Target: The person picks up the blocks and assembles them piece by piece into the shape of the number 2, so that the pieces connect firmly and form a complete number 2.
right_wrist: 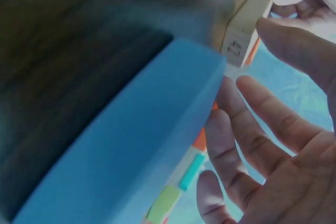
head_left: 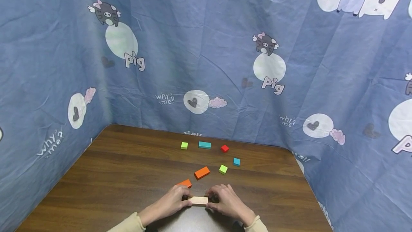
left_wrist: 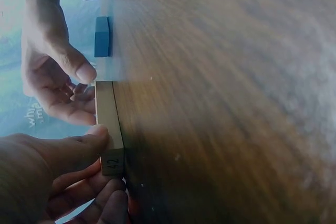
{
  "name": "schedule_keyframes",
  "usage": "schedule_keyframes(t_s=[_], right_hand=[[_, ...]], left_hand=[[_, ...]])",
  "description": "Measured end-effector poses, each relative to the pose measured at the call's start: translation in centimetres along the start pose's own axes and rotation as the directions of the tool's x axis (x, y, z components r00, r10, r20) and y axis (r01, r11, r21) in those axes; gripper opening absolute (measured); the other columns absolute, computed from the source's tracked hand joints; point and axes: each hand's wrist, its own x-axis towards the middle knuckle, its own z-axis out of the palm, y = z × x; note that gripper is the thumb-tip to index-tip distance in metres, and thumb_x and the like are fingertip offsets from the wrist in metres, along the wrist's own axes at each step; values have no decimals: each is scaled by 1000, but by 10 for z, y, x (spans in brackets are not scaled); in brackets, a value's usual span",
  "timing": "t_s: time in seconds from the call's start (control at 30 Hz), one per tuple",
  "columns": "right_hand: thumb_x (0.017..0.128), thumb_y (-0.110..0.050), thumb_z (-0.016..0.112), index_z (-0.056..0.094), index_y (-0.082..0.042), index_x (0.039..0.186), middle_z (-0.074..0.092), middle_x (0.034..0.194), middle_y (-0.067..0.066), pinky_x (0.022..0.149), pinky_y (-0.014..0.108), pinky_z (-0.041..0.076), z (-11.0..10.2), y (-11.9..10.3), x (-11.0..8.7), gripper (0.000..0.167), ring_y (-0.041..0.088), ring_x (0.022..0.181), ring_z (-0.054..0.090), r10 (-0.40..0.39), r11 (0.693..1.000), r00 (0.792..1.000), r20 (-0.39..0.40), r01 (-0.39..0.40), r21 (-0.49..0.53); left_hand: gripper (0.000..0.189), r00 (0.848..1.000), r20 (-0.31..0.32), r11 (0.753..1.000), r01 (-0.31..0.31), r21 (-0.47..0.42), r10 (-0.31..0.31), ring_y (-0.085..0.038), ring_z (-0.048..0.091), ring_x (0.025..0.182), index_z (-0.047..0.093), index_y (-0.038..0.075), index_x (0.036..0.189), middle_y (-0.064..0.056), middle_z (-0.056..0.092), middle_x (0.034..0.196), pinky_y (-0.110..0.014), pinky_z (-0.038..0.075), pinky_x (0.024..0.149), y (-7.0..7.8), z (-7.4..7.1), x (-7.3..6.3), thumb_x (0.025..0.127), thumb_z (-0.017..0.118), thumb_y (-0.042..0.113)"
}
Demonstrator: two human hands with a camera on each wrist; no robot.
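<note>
A plain wooden block (head_left: 199, 201), marked 42 on its end, lies on the table between both hands. My left hand (head_left: 173, 199) pinches its left end, with the thumb (left_wrist: 100, 134) on one side and fingers on the other. My right hand (head_left: 227, 201) is at the block's right end. Its thumb (right_wrist: 283, 43) meets the block's edge in the right wrist view, while the other fingers are extended and spread below the marked end. A blue block (right_wrist: 126, 135) lies beside the right hand, also seen in the left wrist view; in the head view it is hidden.
Just beyond the left hand lies an orange block (head_left: 185, 183), with another orange block (head_left: 202, 173) farther out. Scattered behind are a green cube (head_left: 223, 169), a blue cube (head_left: 236, 162), a red cube (head_left: 224, 148), a teal block (head_left: 204, 145) and another green cube (head_left: 184, 145). Blue curtain (head_left: 193, 63) surrounds the table.
</note>
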Motion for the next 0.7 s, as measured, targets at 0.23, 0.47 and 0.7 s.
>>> schedule_keyframes(t_s=[0.23,0.47,0.7], right_hand=[[81,-43,74,65,-21,114,66,100,-13,81,31,39,-12,8,-5,41,7,95,55,51,996,998,35,-54,77],[81,-42,75,60,-18,123,66,105,-9,86,36,39,-21,18,-11,50,13,101,58,87,988,996,25,-89,128],[80,-41,76,61,-17,120,66,106,-7,85,35,39,-27,29,-21,49,14,100,58,92,981,996,7,-91,170]], left_hand=[[9,1000,-15,1000,-8,-7,8,1,46,70,74,10,88,13,56,75,-17,38,62,1,0,-1,80,75,14],[9,1000,-21,1000,-5,-7,5,0,47,71,73,10,88,12,54,75,-17,38,61,2,1,-2,80,76,13],[9,1000,-25,1000,-14,-2,14,-1,48,71,73,10,87,13,56,75,-17,39,62,2,0,-2,80,76,14]])
